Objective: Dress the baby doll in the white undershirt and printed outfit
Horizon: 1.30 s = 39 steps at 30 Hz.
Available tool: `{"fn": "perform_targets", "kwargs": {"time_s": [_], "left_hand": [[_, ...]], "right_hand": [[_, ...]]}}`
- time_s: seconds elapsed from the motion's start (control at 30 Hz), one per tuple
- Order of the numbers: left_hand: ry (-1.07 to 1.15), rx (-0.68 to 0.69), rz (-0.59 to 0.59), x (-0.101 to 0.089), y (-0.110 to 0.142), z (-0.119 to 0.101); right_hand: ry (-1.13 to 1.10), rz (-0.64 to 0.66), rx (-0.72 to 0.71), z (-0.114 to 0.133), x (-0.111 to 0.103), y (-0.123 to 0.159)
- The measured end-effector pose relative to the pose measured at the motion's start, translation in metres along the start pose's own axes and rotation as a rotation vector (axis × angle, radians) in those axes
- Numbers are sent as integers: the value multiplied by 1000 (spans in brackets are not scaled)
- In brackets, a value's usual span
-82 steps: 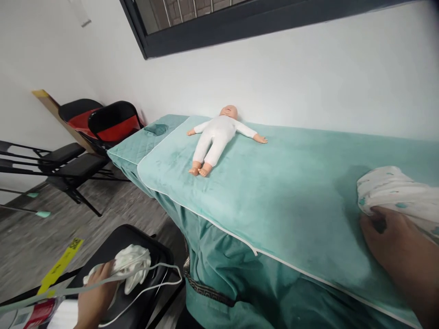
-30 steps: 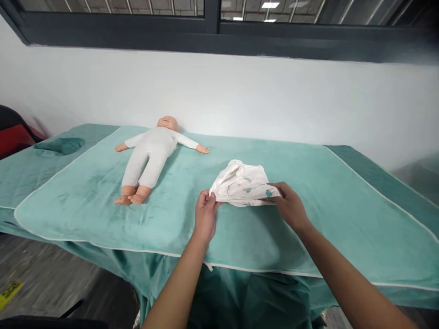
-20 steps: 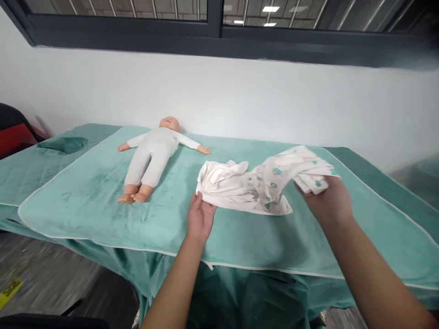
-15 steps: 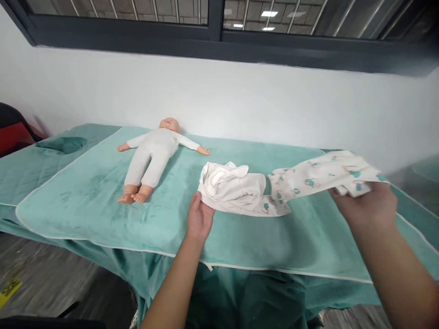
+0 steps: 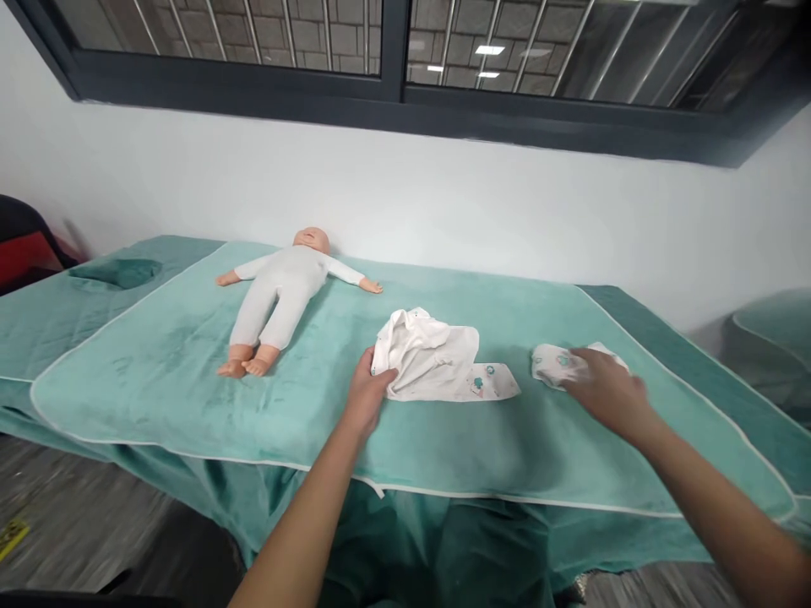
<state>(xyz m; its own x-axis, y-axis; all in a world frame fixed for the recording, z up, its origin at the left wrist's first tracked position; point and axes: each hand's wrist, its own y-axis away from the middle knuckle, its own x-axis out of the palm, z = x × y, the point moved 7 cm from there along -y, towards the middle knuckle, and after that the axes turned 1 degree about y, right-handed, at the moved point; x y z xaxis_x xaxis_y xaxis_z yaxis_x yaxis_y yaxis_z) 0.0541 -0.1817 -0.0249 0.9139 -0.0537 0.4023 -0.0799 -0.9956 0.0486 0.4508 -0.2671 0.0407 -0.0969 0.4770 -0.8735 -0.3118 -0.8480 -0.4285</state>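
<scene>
Left hand (image 5: 373,384) pinches white cloth (image 5: 443,359), likely soft and light.
Edge seems best to hold; can't tell if right hand (image 5: 605,393) grips bundle (image 5: 550,365) under it.

Head view down onto hands (image 5: 367,393) (image 5: 608,390), perhaps tilted.

On the bed (image 5: 190,380), the doll (image 5: 288,274) lies left, garment (image 5: 437,363) middle, cloth (image 5: 548,365) right; wall (image 5: 380,198) behind, window (image 5: 394,80) above

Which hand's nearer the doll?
Left. The left hand holds the larger cloth, right of the doll and nearer the camera; the right hand is farther right, over the smaller cloth.
</scene>
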Motion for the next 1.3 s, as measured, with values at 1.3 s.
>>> {"fn": "perform_targets", "kwargs": {"time_s": [1.3], "left_hand": [[-1004, 444, -167, 10, 49, -193]], "right_hand": [[159, 327, -217, -17, 95, 9]]}}
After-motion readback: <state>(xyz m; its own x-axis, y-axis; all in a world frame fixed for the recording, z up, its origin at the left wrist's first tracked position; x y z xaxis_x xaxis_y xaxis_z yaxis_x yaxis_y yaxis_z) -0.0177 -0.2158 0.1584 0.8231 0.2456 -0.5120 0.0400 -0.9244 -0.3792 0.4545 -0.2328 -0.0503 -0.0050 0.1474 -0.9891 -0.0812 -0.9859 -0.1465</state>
